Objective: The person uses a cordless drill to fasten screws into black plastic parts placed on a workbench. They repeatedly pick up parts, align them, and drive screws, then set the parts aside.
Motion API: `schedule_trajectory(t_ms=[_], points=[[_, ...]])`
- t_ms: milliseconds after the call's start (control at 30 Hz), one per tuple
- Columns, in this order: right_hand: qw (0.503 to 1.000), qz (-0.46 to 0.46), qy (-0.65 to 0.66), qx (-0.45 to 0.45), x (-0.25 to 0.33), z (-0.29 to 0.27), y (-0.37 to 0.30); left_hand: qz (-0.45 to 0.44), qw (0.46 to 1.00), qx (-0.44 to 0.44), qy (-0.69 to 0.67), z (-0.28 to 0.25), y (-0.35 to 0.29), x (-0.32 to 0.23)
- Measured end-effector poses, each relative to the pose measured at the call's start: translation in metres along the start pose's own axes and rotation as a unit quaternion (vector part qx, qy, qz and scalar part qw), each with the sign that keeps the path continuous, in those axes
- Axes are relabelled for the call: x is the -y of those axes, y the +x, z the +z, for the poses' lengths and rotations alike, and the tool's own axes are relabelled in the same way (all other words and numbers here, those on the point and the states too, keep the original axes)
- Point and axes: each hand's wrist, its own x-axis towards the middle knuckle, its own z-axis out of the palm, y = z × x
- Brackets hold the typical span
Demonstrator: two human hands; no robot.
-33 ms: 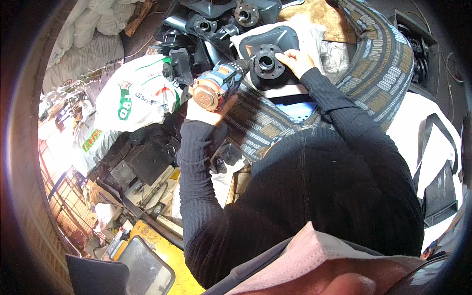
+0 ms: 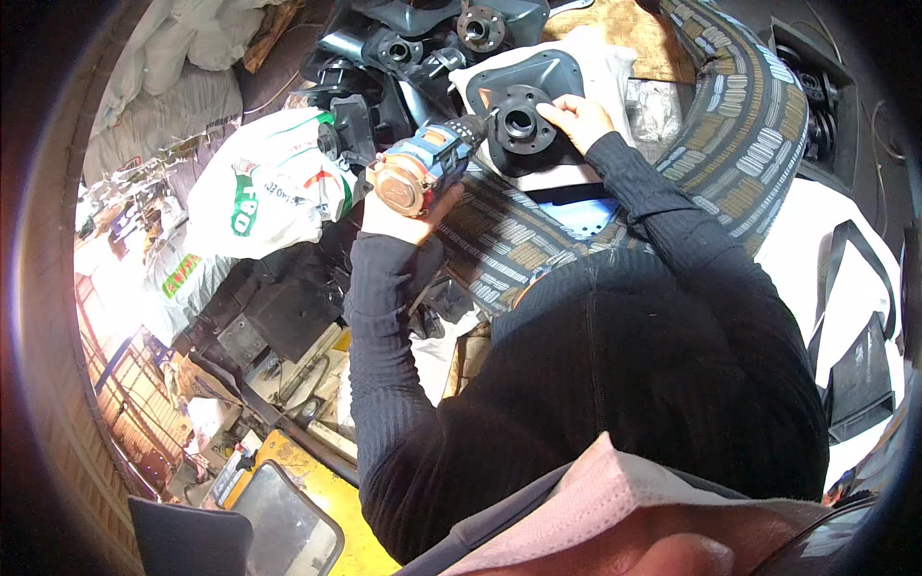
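Note:
My left hand (image 2: 399, 223) is wrapped round a blue cordless drill (image 2: 437, 149) with a copper-coloured round back end. The drill points up and right, its chuck close to the left rim of a black round hub flange (image 2: 530, 144). This flange has a central bore and several bolt holes, and it stands on a dark square plate (image 2: 547, 72). On the flange's right rim, my right hand (image 2: 579, 123) pinches the edge between thumb and fingers. I cannot tell whether the drill's tip touches the flange. A white sheet (image 2: 619, 62) lies under the plate.
More black hubs and flanges (image 2: 480, 29) are piled behind and left of the work. A patterned padded cushion (image 2: 749, 144) curves round the right side. White plastic bags (image 2: 269, 187) stand at left, near a yellow machine part (image 2: 360, 518) with a grey panel.

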Motion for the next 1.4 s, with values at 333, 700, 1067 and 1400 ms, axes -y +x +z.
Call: schedule_trajectory(t_ms=[333, 700, 1067, 1400], points=[[0.997, -0.064, -0.001, -0.034, 0.036, 0.002, -0.007, -0.112, 0.978, 0.070, -0.163, -0.022, 0.033, -0.007], [0.998, -0.052, 0.011, -0.041, 0.045, 0.003, -0.010, -0.150, 0.946, 0.104, -0.267, -0.029, 0.037, -0.004], [0.997, -0.057, 0.018, -0.053, 0.040, 0.003, -0.009, -0.165, 0.954, 0.104, -0.229, -0.030, 0.042, -0.026], [0.990, -0.071, -0.076, -0.096, 0.028, 0.000, -0.003, -0.083, 0.991, 0.061, -0.080, -0.009, 0.038, 0.002]])
